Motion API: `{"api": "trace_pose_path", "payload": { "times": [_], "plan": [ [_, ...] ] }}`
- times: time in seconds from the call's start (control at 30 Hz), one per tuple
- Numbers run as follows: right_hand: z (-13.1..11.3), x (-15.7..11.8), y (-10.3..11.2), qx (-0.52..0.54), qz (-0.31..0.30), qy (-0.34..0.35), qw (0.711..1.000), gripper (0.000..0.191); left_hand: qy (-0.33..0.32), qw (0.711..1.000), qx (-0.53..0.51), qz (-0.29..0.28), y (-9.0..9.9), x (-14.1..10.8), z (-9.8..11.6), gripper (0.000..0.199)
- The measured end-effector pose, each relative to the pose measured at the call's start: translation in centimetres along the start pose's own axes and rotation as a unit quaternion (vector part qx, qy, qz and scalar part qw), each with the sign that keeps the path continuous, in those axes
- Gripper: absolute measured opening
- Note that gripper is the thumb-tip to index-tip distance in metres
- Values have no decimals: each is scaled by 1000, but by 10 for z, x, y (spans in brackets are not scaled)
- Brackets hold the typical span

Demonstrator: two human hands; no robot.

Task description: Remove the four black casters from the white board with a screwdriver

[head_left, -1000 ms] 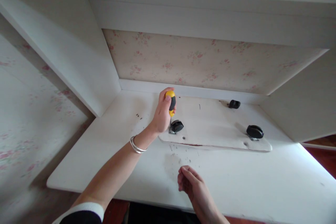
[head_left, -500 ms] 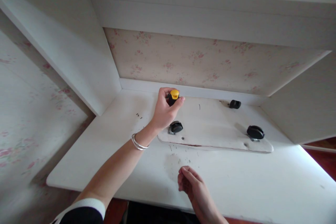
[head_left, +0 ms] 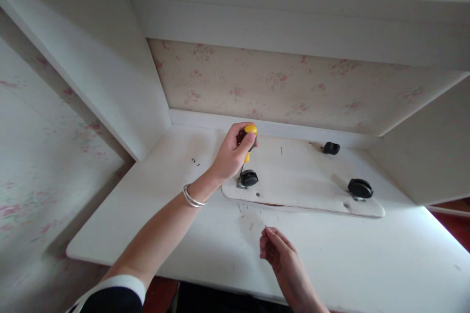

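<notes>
My left hand [head_left: 231,154] is wrapped round the black and yellow handle of a screwdriver [head_left: 251,129]. Its thin shaft slants down to the metal mounting plate beside a black caster wheel [head_left: 250,177]; whether the tip sits in a screw is too small to tell. That caster stands at the near left corner of a white board [head_left: 293,173] lying on the desk. Closer to me, my right hand [head_left: 281,253] hovers over the desk with thumb and fingers pinched together. What the pinch holds, if anything, is too small to name.
Two more black casters [head_left: 360,188] stand on the board's right end. Several small dark screws [head_left: 195,161] lie on the white desk [head_left: 165,244] to the left. Debris dots the desk before the board. A side panel [head_left: 91,49] and an overhead shelf [head_left: 293,24] enclose the space.
The screwdriver has tilted in my left hand, so its yellow collar and shaft now show above the near left caster. My right hand has shifted slightly right, still pinched.
</notes>
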State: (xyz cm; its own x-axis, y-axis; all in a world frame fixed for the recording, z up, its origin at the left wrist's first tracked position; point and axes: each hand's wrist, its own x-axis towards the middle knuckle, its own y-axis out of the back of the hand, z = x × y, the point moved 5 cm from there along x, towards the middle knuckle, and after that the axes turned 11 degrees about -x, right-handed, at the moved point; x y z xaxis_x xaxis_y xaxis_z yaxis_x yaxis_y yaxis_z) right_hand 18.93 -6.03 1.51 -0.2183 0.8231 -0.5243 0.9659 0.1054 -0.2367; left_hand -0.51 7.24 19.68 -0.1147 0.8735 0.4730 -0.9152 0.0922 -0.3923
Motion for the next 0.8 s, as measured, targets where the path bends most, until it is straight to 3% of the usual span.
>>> {"api": "trace_pose_path", "payload": {
  "times": [0.13,0.37,0.6,0.7,0.8],
  "plan": [
    [0,3,4,6,9,5,1000,31,-19,999,-22,18,-2,3,3,34],
    [7,3,1,9,6,-3,1000,32,-23,1000,-12,-2,-10,7,-3,38],
    [16,12,5,12,22,-13,1000,39,47,995,-64,-57,-8,8,-7,33],
    [15,13,4,13,18,-12,1000,38,18,999,-22,-34,-4,10,-2,28],
    [13,13,2,10,13,-5,1000,36,-4,1000,12,13,-2,12,0,37]
  ]
}}
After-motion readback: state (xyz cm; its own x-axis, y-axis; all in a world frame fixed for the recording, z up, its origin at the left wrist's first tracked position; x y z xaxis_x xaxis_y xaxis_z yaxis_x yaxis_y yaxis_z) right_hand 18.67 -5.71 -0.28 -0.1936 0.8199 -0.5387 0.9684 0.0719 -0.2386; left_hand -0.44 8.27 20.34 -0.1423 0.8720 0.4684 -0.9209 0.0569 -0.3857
